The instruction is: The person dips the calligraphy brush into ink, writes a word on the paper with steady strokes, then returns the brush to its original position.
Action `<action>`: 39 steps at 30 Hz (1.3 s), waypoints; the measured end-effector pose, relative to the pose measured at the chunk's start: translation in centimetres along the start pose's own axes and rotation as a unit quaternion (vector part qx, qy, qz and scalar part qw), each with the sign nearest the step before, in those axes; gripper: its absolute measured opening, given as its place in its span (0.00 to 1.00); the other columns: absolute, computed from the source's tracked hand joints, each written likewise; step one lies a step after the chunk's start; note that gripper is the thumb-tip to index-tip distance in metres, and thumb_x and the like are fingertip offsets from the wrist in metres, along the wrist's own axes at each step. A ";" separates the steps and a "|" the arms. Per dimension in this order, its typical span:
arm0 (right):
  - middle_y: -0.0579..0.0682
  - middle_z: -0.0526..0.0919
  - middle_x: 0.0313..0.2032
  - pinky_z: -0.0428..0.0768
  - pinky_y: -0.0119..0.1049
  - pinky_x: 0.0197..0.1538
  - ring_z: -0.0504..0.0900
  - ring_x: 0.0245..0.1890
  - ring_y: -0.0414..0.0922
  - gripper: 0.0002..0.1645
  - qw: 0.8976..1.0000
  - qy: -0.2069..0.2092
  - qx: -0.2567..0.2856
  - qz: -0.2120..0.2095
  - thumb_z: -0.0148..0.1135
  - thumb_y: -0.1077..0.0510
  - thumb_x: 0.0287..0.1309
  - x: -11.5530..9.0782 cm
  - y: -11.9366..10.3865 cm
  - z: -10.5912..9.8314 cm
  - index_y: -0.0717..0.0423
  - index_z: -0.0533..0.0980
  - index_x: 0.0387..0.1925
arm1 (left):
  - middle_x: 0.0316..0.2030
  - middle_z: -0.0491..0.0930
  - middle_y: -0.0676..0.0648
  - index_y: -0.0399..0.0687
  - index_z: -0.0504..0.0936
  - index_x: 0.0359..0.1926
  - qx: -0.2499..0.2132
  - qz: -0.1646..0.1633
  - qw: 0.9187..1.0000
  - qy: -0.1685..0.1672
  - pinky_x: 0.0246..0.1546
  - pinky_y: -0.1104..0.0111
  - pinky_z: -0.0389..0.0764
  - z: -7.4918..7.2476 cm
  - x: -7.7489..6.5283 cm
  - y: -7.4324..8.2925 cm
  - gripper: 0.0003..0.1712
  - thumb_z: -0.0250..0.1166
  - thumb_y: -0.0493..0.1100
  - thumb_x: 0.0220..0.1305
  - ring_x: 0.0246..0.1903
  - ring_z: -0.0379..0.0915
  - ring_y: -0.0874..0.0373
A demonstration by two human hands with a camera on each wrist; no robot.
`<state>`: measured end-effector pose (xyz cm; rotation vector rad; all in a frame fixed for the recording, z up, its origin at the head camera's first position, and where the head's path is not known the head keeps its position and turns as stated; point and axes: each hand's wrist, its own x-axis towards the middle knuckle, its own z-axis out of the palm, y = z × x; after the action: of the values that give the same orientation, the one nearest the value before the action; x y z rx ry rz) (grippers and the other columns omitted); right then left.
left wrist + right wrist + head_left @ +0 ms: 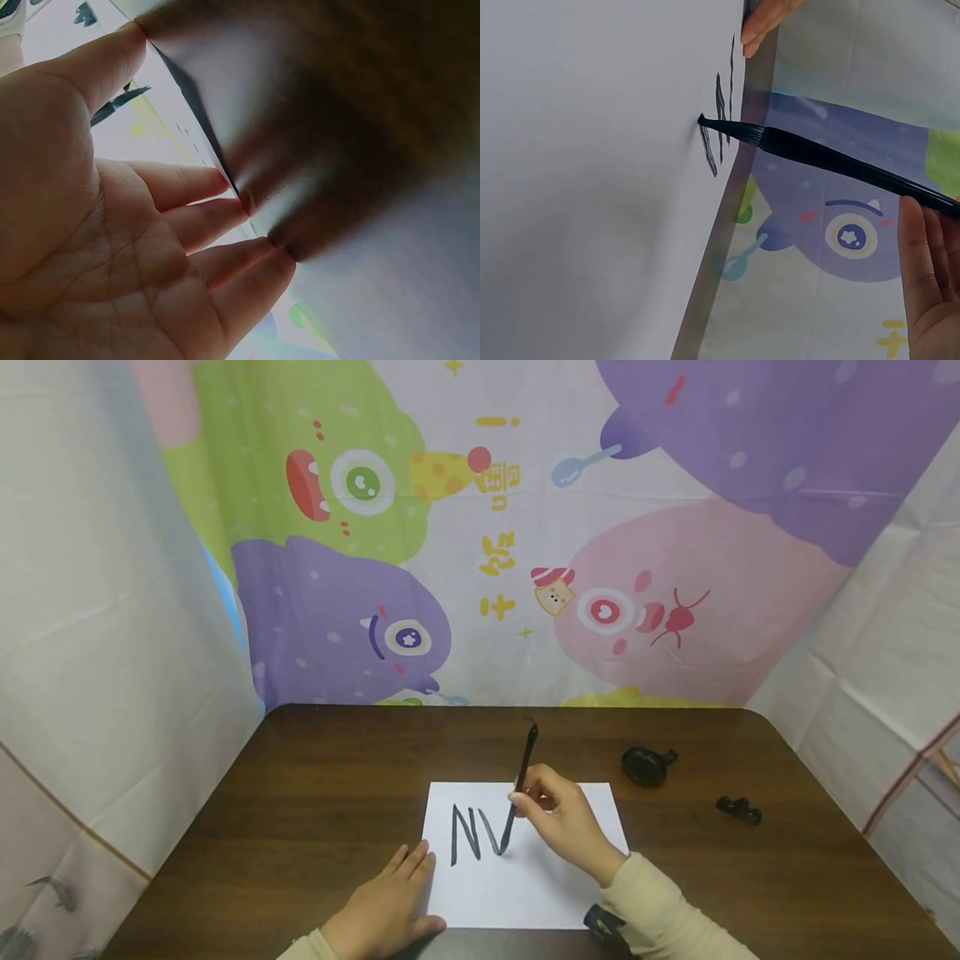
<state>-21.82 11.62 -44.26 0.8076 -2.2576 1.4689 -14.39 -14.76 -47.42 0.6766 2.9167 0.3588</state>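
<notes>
My right hand (570,822) pinches a black ink brush (528,756) by its handle, thumb against fingers. The bristle tip (727,129) touches a white sheet of paper (525,893) at the lower end of a slanted black stroke (488,832). To the left of that stroke stands a black letter N (465,835). My left hand (390,897) rests at the paper's left edge, its fingers spread and fairly straight. In the left wrist view its fingertips (281,251) press down on the surface.
Beyond the paper to the right, a round black object (643,766) and a small black rest-like piece (738,810) lie on the brown wooden table (300,793). Under my right sleeve (667,906) a dark object (602,921) partly shows. A cartoon-printed cloth (510,668) hangs behind the table.
</notes>
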 end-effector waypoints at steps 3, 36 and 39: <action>0.50 0.82 0.27 0.84 0.31 0.34 0.87 0.28 0.43 0.07 1.000 0.002 -0.003 0.001 0.67 0.63 0.59 0.1 0.2 0.0 0.56 0.76 0.37 | 0.71 0.63 0.35 0.33 0.68 0.67 0.000 -0.001 1.000 -0.001 0.62 0.43 0.70 0.0 0.0 0.0 0.49 0.70 0.61 0.54 0.68 0.60 0.34; 0.60 0.84 0.29 0.85 0.31 0.36 0.87 0.28 0.54 0.06 1.000 0.006 -0.006 0.020 0.64 0.69 0.58 1.9 0.5 0.3 0.64 0.74 0.35 | 0.71 0.62 0.35 0.35 0.67 0.68 -0.008 -0.013 1.000 -0.021 0.60 0.41 0.71 -0.2 0.1 0.1 0.49 0.69 0.62 0.55 0.69 0.59 0.34; 0.59 0.84 0.29 0.85 0.32 0.35 0.87 0.28 0.53 0.07 1.000 0.010 -0.010 0.024 0.65 0.67 0.58 2.1 2.2 0.5 0.63 0.74 0.36 | 0.71 0.62 0.36 0.35 0.67 0.68 -0.007 -0.013 1.000 -0.018 0.59 0.41 0.72 -0.3 0.1 0.1 0.49 0.69 0.62 0.55 0.69 0.59 0.34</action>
<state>-24.78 11.21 -44.91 0.7349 -2.2888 1.4675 -14.46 -14.65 -47.13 0.6363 2.8834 0.3612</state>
